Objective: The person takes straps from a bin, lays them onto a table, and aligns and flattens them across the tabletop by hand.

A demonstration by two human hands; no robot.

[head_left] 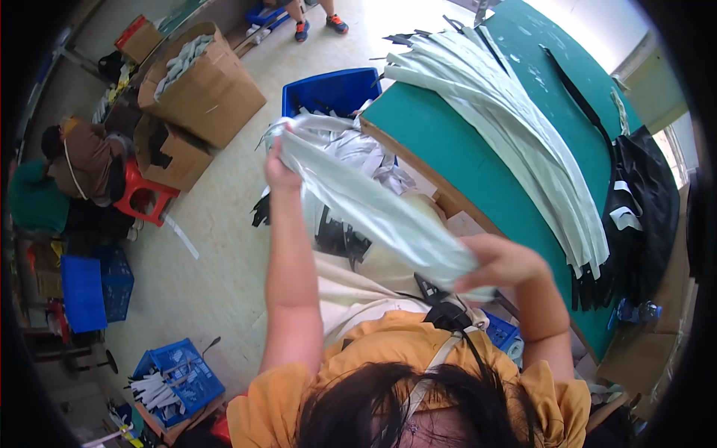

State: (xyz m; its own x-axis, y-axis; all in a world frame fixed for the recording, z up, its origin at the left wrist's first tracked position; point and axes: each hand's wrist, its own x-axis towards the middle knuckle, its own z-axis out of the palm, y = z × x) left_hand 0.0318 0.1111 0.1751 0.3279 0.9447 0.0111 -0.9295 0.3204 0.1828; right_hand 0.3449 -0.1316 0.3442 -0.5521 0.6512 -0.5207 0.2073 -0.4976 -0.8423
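Two hands up: left hand [282, 168], fingers clamped on one end of a pale strip [381, 205], which slants through the air to the right hand [508, 261] (too blurred to tell its grip); then the green table [448, 149], a bundle of strips [523, 142] across it, and a bottle [639, 311], any print unreadably small.

A workshop, by the look of it: a broad green worktop [426, 123] bears a thick bundle of long pale strips [508, 123], a blue crate [198, 377] holds more narrow pieces, and a large cardboard box [216, 104] full of material stands on the floor [213, 287].
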